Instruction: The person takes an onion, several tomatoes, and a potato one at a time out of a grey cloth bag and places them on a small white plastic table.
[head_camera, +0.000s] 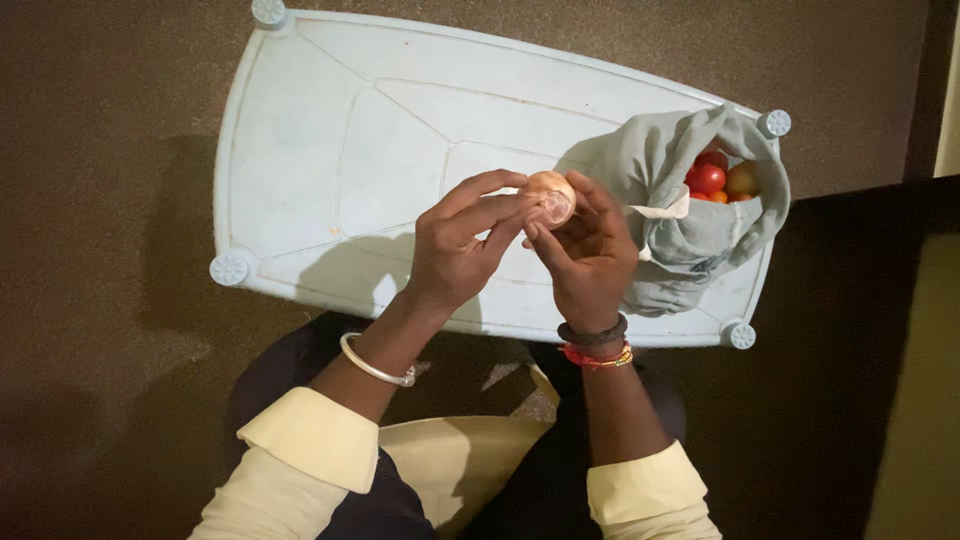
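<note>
Cream cuffs (318, 436) sit nearest, forearms reaching over a pale blue plastic table (330, 130). Both hands grasp one small round onion (551, 197) above the tabletop: left hand (455, 250) pinching its papery tan skin, right hand (588, 255) cupping it. Just beside, a grey cloth bag (690, 235) holds red tomatoes (708, 178).

Single view, head cam, looks almost straight down over person's lap. Both hands meet mid-frame, close to lens; pale blue table (330, 130) lies flat just beyond the grip, grey cloth bag (690, 225) right of it. Floor dark, prob. carpet. No 2nd view, so no overlap.
</note>
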